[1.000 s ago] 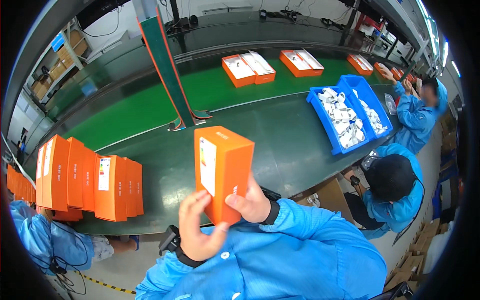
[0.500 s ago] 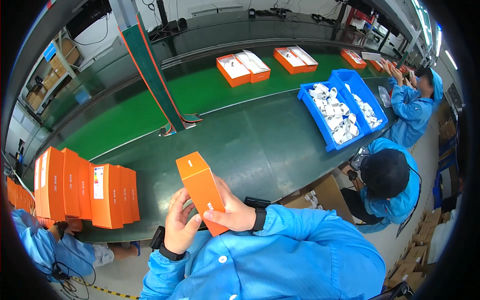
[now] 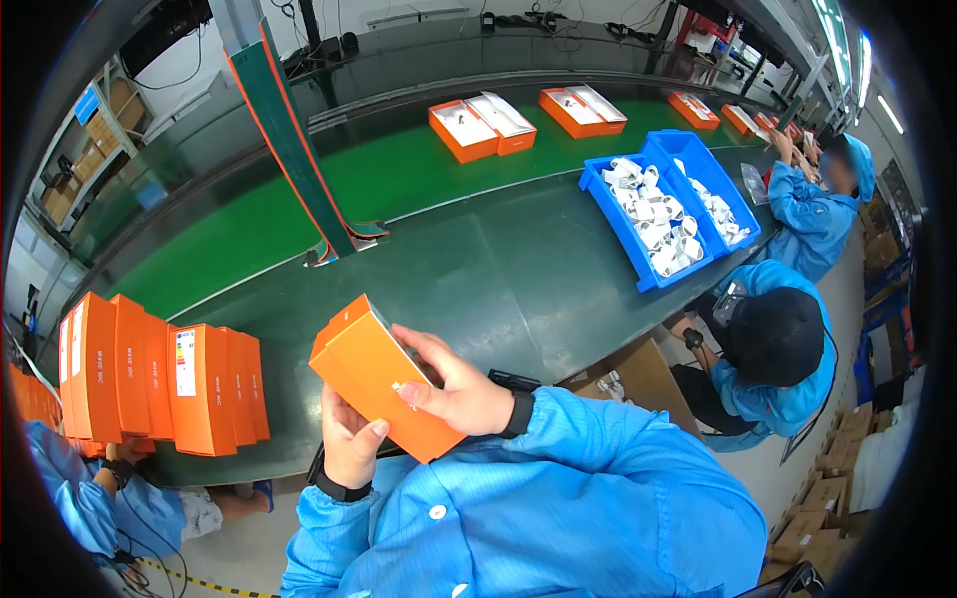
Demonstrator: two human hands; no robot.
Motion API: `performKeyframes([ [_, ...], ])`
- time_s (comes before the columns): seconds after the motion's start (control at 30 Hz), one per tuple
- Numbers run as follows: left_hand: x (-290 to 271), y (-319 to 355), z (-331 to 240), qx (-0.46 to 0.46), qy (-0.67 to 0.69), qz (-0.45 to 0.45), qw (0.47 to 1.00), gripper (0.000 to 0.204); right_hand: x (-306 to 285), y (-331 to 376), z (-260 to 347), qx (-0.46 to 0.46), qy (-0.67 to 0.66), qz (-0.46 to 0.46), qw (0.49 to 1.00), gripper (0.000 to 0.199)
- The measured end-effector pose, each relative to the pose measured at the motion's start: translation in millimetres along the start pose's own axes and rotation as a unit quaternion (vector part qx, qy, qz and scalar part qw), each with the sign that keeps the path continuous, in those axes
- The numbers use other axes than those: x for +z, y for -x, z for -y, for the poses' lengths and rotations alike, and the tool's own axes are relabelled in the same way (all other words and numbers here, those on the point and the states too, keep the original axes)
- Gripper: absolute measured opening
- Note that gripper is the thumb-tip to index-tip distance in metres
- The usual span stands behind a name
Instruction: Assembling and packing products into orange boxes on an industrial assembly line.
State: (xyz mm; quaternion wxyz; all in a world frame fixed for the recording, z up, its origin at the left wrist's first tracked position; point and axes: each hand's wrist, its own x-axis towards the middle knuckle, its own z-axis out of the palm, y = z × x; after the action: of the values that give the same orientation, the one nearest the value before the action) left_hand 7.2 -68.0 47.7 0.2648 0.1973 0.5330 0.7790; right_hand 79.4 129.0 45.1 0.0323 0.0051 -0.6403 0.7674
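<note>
An orange cardboard box [image 3: 374, 374] is held tilted between my two hands, in front of my chest and over the near edge of the green workbench. My left hand [image 3: 349, 444] grips its lower left side, with the thumb at the edge and some fingers hidden behind it. My right hand [image 3: 464, 389] clasps the right side, its thumb lying across the broad orange face and its fingers reaching along the far edge. A pale strip shows along the box's right side, near those fingers.
Stacked orange boxes [image 3: 204, 389] stand at the left, near a co-worker's blue sleeve [image 3: 70, 488]. Blue bins [image 3: 648, 274] of white parts sit at the right. Opened orange boxes [image 3: 478, 149] line the green belt [image 3: 399, 179]. A capped co-worker [image 3: 778, 339] sits beside a carton [image 3: 648, 374].
The orange box has turned in my hands and now shows its broad face. My right fingers have extended along its far edge. At the far right, a co-worker's raised hands have lowered.
</note>
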Motion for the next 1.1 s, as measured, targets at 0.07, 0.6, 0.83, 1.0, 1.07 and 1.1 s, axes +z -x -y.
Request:
performKeyframes([
  [0.07,5.3,1.2,0.0,0.015,0.000,-0.008,1.000,0.100,-6.4,4.4,9.4,-0.041,0.028,-0.013,0.999,0.088],
  [0.6,-17.5,4.0,19.4,-0.016,0.220,-0.048,0.974,0.070,-102.9,-10.6,10.5,0.004,0.686,-0.151,0.712,0.081],
  [0.83,-0.4,-2.0,26.4,-0.006,0.133,-0.036,0.990,0.079,-26.3,13.7,35.5,-0.204,0.460,-0.067,0.862,0.066],
  [1.0,23.5,-5.3,17.9,-0.016,0.130,-0.017,0.991,0.082,-21.6,10.0,31.6,-0.158,0.459,-0.053,0.873,0.043],
  [1.07,22.7,-5.0,23.9,-0.014,0.118,-0.012,0.993,0.082,-32.2,12.7,30.0,-0.141,0.465,-0.057,0.872,0.040],
  [1.1,20.9,-5.4,30.8,-0.016,0.151,-0.025,0.988,0.077,-38.4,14.2,37.3,-0.136,0.465,-0.072,0.872,0.038],
])
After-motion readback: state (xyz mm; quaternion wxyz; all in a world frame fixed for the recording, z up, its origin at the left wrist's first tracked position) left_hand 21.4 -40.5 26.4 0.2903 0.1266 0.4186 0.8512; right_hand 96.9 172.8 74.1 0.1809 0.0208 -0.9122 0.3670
